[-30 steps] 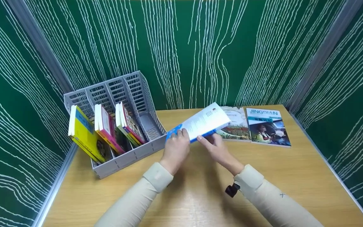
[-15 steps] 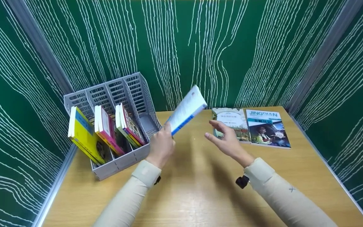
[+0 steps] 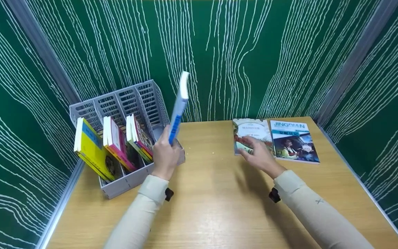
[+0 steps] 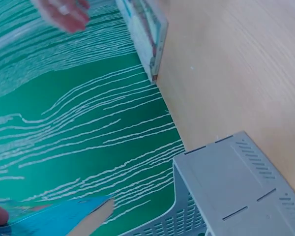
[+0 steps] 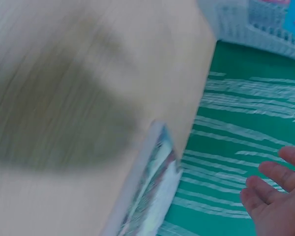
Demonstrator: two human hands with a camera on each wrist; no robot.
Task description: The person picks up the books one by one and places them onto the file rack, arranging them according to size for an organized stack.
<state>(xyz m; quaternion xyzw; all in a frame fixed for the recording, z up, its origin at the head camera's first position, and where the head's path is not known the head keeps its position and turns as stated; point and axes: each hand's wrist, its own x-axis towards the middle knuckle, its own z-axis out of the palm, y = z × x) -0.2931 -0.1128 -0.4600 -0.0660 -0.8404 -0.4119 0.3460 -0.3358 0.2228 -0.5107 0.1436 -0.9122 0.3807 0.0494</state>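
A blue-spined book stands nearly upright in my left hand, which grips its lower end above the right part of the grey file rack. In the left wrist view, the blue book shows at the lower left, near the rack. My right hand holds nothing, its fingers apart, over the front of a book with a garden-scene cover. The right wrist view has the right hand at the right and that book below; whether they touch cannot be told.
Yellow, pink and green-edged books stand in the rack's left compartments. A book titled JINGDIAN lies at the right, beside the garden book. Green walls with white lines enclose the wooden table.
My right hand has let go of the blue-spined book and moved right, over the garden book. My left hand has carried the blue-spined book left to the rack and turned it upright.
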